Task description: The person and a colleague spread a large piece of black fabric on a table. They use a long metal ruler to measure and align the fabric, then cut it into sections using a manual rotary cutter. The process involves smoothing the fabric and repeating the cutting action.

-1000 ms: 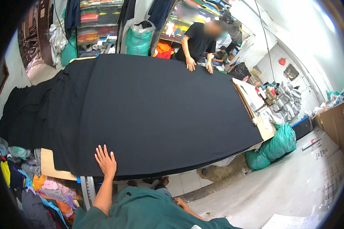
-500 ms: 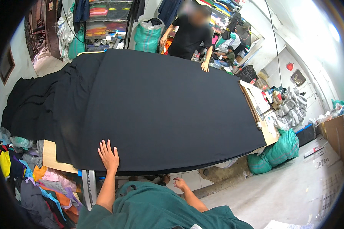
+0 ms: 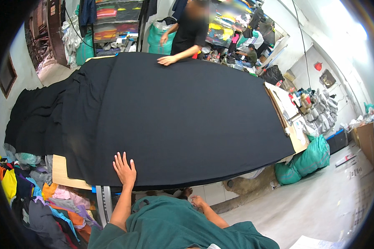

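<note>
Black cloth (image 3: 174,120) lies spread over nearly the whole table (image 3: 60,172), its near edge hanging just past the front and its left part bunched in loose folds. Left hand (image 3: 124,169) lies flat on the cloth near that front edge, palm down, fingers spread and pointing away from the person. Right hand (image 3: 197,202) hangs below the table edge, off the cloth, fingers loosely curled and holding nothing that shows. At the far end a co-worker in a black shirt presses one hand (image 3: 167,60) flat on the cloth. Piles of coloured fabric scraps (image 3: 33,195) lie on the floor at left, and green sacks (image 3: 307,159) sit under the table's right end.
</note>
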`<state>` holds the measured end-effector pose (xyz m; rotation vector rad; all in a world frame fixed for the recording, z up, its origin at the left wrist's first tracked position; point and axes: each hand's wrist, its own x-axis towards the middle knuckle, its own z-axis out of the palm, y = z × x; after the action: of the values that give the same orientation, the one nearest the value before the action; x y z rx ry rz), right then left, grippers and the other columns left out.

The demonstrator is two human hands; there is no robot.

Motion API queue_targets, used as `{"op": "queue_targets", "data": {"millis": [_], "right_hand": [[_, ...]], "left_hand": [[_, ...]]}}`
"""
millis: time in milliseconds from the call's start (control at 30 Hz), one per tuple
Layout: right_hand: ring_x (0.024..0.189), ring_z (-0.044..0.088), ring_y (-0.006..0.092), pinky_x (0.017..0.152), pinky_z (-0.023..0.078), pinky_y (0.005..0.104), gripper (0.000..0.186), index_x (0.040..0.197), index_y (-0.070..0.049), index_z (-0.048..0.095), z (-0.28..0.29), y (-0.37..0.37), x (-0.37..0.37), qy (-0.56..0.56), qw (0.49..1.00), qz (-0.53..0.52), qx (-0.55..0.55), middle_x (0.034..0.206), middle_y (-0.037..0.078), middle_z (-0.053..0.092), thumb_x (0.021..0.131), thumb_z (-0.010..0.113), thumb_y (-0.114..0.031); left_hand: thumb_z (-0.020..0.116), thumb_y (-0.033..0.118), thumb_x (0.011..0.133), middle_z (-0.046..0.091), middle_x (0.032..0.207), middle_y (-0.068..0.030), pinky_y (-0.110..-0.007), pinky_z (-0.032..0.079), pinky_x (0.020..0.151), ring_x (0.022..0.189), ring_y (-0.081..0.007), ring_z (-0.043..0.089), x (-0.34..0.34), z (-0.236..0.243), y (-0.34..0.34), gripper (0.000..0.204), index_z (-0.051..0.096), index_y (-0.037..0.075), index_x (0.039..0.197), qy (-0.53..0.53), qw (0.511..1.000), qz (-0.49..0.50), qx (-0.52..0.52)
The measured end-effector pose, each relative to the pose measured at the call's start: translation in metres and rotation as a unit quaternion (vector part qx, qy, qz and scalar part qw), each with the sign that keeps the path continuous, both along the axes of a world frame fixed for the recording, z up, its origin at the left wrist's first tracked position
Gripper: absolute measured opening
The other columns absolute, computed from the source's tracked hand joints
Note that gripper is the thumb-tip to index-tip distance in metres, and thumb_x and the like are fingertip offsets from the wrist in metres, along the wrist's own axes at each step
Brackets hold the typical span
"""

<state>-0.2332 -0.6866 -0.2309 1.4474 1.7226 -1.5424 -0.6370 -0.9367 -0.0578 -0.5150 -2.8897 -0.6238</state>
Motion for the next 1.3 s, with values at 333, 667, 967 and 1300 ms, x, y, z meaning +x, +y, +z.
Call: {"op": "queue_targets", "data": {"millis": [333,667,967,1300], "right_hand": [[0.065,0.062,0.0158,0.056,0.05,0.0334,0.039,0.133,-0.007,0.067,-0.039,-0.006,0.001,0.02,0.997,0.035,0.063,0.095,0.01,0.074,0.098,0.049,-0.008],[0.075,0.067,0.0209,0.068,0.053,0.0364,0.046,0.131,-0.001,0.069,0.042,-0.028,-0.032,0.026,0.996,0.062,0.065,0.084,0.013,0.073,0.088,0.054,-0.006],[0.075,0.069,0.0223,0.067,0.053,0.0384,0.045,0.13,0.005,0.067,0.045,-0.017,-0.048,0.031,0.978,0.168,0.119,0.085,0.017,0.075,0.089,0.055,-0.01],[0.078,0.071,0.0234,0.07,0.054,0.0385,0.042,0.128,0.006,0.067,0.056,-0.019,-0.056,0.04,0.97,0.199,0.136,0.088,0.015,0.076,0.093,0.056,-0.013]], "left_hand": [[0.053,0.034,0.106,0.033,0.168,-0.0187,-0.053,0.016,0.13,0.158,-0.035,0.025,-0.002,0.0,0.0,0.058,0.043,0.009,0.158,0.007,1.0,-0.013,0.019],[0.058,0.034,0.103,0.041,0.163,-0.019,-0.055,0.021,0.128,0.154,-0.0368,0.033,-0.004,-0.006,-0.018,0.056,0.05,0.008,0.153,0.038,0.998,-0.015,0.041],[0.061,0.021,0.101,0.049,0.154,-0.0202,-0.052,0.031,0.123,0.145,-0.0388,0.043,-0.004,-0.006,-0.022,0.043,0.057,0.006,0.142,0.031,0.984,-0.037,0.17],[0.059,0.019,0.105,0.06,0.088,-0.0136,-0.041,0.048,0.078,0.083,-0.03,0.06,-0.014,0.022,-0.034,0.024,0.059,0.001,0.09,0.005,0.907,0.021,0.42]]}}
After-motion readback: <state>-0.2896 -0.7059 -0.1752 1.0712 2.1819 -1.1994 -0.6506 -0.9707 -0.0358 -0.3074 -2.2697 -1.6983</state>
